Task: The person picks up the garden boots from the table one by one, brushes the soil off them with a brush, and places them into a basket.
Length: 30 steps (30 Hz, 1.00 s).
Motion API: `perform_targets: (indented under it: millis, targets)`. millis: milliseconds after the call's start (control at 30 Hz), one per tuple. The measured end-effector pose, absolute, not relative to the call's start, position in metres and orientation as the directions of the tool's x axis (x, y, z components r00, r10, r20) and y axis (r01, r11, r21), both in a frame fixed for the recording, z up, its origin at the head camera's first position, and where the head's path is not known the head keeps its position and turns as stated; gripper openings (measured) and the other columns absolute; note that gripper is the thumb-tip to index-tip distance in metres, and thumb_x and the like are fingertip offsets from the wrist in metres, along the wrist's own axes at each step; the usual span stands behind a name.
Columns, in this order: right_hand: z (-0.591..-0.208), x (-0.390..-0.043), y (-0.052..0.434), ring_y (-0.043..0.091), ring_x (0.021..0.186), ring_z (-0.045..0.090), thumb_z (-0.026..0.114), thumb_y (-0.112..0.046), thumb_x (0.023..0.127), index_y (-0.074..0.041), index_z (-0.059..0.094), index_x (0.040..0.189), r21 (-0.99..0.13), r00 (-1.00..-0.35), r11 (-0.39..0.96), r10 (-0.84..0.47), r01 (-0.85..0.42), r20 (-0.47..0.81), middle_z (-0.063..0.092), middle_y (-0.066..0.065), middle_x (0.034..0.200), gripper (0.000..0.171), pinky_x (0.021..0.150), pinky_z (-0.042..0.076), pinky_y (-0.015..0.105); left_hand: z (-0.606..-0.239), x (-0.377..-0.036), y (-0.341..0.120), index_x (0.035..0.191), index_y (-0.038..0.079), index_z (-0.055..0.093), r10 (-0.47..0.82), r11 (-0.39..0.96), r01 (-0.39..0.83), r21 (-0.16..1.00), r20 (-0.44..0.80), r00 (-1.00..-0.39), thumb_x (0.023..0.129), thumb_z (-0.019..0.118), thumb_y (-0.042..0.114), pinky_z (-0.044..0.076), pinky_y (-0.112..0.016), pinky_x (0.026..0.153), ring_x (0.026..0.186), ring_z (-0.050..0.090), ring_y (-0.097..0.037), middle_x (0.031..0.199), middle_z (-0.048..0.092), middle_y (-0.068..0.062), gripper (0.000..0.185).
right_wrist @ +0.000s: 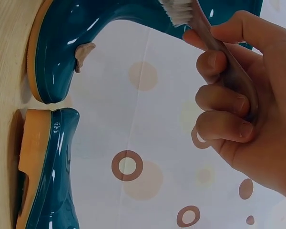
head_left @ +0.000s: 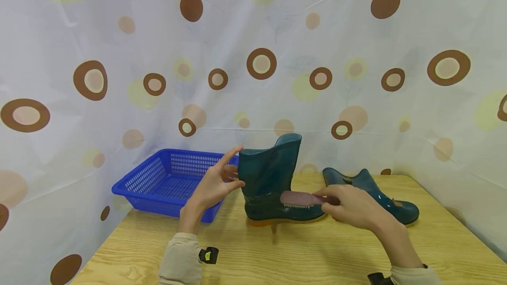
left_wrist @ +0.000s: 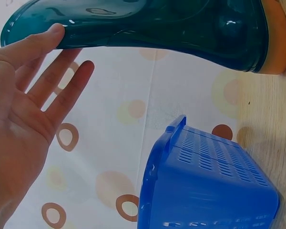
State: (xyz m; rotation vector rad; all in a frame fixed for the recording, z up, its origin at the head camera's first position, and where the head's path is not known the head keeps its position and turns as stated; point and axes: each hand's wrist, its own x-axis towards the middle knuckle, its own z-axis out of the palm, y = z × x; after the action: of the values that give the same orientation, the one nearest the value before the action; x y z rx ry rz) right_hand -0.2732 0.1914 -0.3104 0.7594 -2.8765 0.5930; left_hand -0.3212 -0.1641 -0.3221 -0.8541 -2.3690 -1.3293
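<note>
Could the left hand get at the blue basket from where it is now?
Probably yes. The left hand, open with a fingertip on the upright boot, is right beside the basket, and nothing lies between them.

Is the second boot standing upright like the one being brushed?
No, the second boot lies on its side on the table, behind the right hand, while the brushed boot stands upright.

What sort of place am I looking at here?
Probably a makeshift indoor work corner, not a real washroom: a wooden table screened by a spotted curtain, with a blue basket beside the boot being brushed.
</note>
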Motion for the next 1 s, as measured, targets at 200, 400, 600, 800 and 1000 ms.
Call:
perform_targets:
  millis: [200, 400, 600, 800, 1000]
  targets:
    - [-0.31, -0.275, 0.199, 0.006, 0.081, 0.057, 0.059, -0.024, 0.095, -0.014, 0.069, 0.125, -0.382, -0.877, 0.791, -0.447, -0.479, 0.175, 0.07, -0.004, 0.105, 0.033, 0.072, 0.049, 0.032, -0.321, -0.321, -0.164, 0.154, 0.04, 0.03, 0.356, 0.398, 0.63, 0.667, 0.52, -0.776, 0.086, 0.076, 0.008, 0.058, -0.045, 0.086, 0.096, 0.072, -0.025, 0.108, 0.073, -0.006, 0.088]
    - [-0.31, -0.277, 0.204, 0.007, 0.079, 0.058, 0.057, -0.026, 0.098, -0.011, 0.066, 0.129, -0.386, -0.884, 0.796, -0.42, -0.467, 0.204, 0.07, -0.003, 0.103, 0.035, 0.07, 0.048, 0.032, -0.322, -0.321, -0.164, 0.153, 0.044, 0.028, 0.355, 0.398, 0.628, 0.669, 0.519, -0.778, 0.086, 0.076, 0.009, 0.058, -0.045, 0.087, 0.096, 0.072, -0.025, 0.109, 0.073, -0.006, 0.09]
    - [-0.312, -0.279, 0.21, 0.005, 0.069, 0.052, 0.057, -0.031, 0.101, -0.009, 0.064, 0.131, -0.38, -0.883, 0.799, -0.395, -0.466, 0.253, 0.067, -0.005, 0.091, 0.038, 0.062, 0.041, 0.026, -0.322, -0.321, -0.164, 0.155, 0.04, 0.028, 0.356, 0.389, 0.63, 0.672, 0.522, -0.775, 0.087, 0.075, 0.007, 0.057, -0.046, 0.088, 0.097, 0.071, -0.027, 0.108, 0.074, -0.006, 0.089]
    - [-0.318, -0.284, 0.215, 0.007, 0.067, 0.05, 0.055, -0.031, 0.102, -0.006, 0.06, 0.134, -0.392, -0.886, 0.797, -0.381, -0.459, 0.263, 0.064, -0.006, 0.088, 0.041, 0.061, 0.04, 0.026, -0.321, -0.322, -0.163, 0.155, 0.041, 0.028, 0.331, 0.398, 0.621, 0.675, 0.526, -0.783, 0.087, 0.075, 0.007, 0.058, -0.046, 0.088, 0.098, 0.071, -0.025, 0.109, 0.073, -0.007, 0.089]
    - [-0.328, -0.291, 0.218, 0.01, 0.074, 0.052, 0.051, -0.031, 0.104, -0.003, 0.054, 0.137, -0.439, -0.909, 0.796, -0.372, -0.417, 0.189, 0.063, -0.001, 0.093, 0.044, 0.064, 0.042, 0.031, -0.323, -0.324, -0.163, 0.154, 0.044, 0.027, 0.322, 0.399, 0.622, 0.674, 0.532, -0.783, 0.087, 0.074, 0.006, 0.059, -0.041, 0.086, 0.098, 0.07, -0.023, 0.107, 0.072, -0.006, 0.089]
